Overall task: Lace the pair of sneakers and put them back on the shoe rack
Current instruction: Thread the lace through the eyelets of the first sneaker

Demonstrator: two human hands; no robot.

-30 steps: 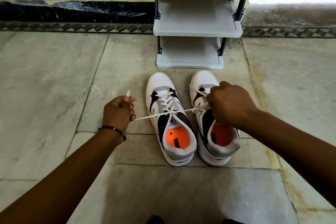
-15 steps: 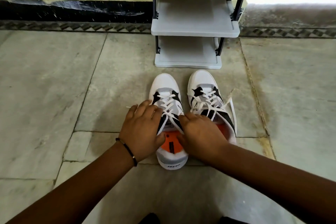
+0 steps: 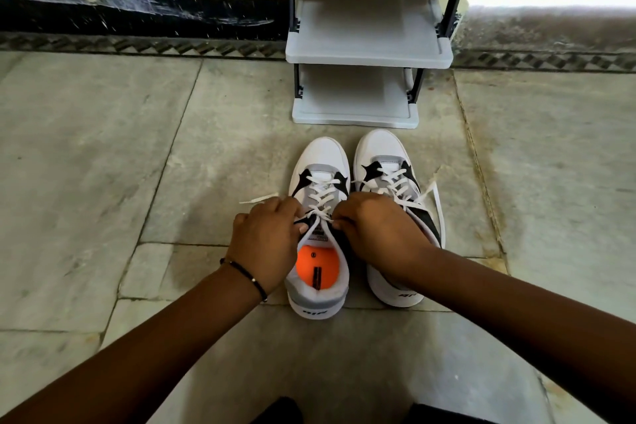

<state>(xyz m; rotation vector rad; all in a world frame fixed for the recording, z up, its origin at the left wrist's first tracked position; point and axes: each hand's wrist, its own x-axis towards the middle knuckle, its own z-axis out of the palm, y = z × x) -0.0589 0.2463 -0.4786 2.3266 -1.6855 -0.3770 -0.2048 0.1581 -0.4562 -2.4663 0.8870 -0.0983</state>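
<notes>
Two white, grey and black sneakers stand side by side on the stone floor, toes toward the rack. The left sneaker (image 3: 318,162) shows its orange insole and a laced front. My left hand (image 3: 266,241) and my right hand (image 3: 375,234) meet over its upper eyelets, each pinching an end of its white lace (image 3: 321,198). One lace tip pokes out left of my left hand. The right sneaker (image 3: 382,153) is laced, its loose lace ends trailing off its right side; my right wrist covers its heel opening.
A grey shoe rack (image 3: 368,55) with black posts stands against the wall just beyond the toes, its two lower shelves bare. Stone floor tiles (image 3: 103,148) spread to both sides. A dark skirting runs along the wall behind.
A second ago both hands pulled the right sneaker's lace taut. They then dropped it and moved onto the left sneaker, where they now pinch its lace ends.
</notes>
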